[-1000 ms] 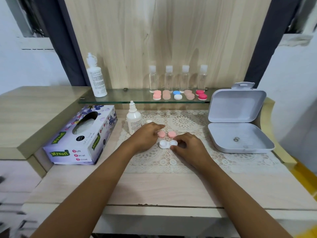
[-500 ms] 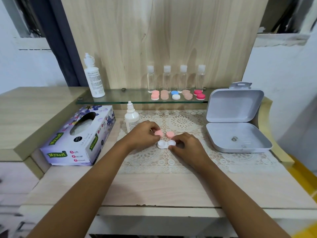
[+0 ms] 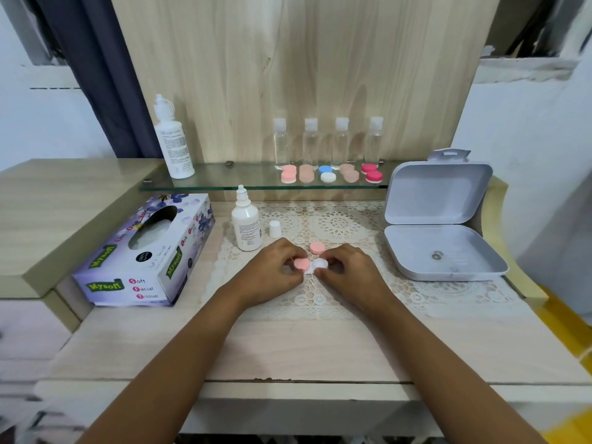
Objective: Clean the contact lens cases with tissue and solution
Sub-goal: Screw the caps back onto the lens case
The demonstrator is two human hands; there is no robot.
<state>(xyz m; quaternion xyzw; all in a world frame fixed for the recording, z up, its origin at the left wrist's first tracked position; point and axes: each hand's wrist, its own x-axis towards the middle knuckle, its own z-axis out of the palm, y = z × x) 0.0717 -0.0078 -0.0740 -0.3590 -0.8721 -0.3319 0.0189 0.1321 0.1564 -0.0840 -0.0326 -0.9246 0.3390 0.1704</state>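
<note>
Tissue box [image 3: 141,251]: purple floral carton marked "Mysoft Soft Facial Tissue", lying flat at the left of the wooden tabletop [image 3: 288,347], oval opening upward with white tissue showing.

Large white bottle [image 3: 173,145]: upright at the left end of the glass shelf [image 3: 224,184], against the wood back panel.

Solution bottle [image 3: 246,224]: small, white, upright at the left edge of the lace mat [image 3: 320,299], nozzle bare. Its white cap [image 3: 275,229] stands just beside it on the right.

Left hand [image 3: 272,274]: on the mat, fingers curled, thumb and fingertips pinching a pink lid [image 3: 301,263] at the left well of the white lens case [image 3: 317,265].

White lens case: on the mat at centre, between the two hands and touched by both; only its middle and right well show.

Second pink lid [image 3: 316,247]: loose and flat on the mat, just behind the case, apart from both hands.

Right hand [image 3: 350,277]: on the mat, fingers curled, fingertips gripping the right end of the case.

Four clear bottles [image 3: 326,142]: white-capped, upright in a row on the shelf.

Spare lens cases [image 3: 328,174]: a row in front of those bottles, pink, peach, blue-and-white, peach, red.

Grey hinged box [image 3: 442,232]: at the right of the mat, lid standing open; a small metal ring [image 3: 436,255] lies in its tray.
</note>
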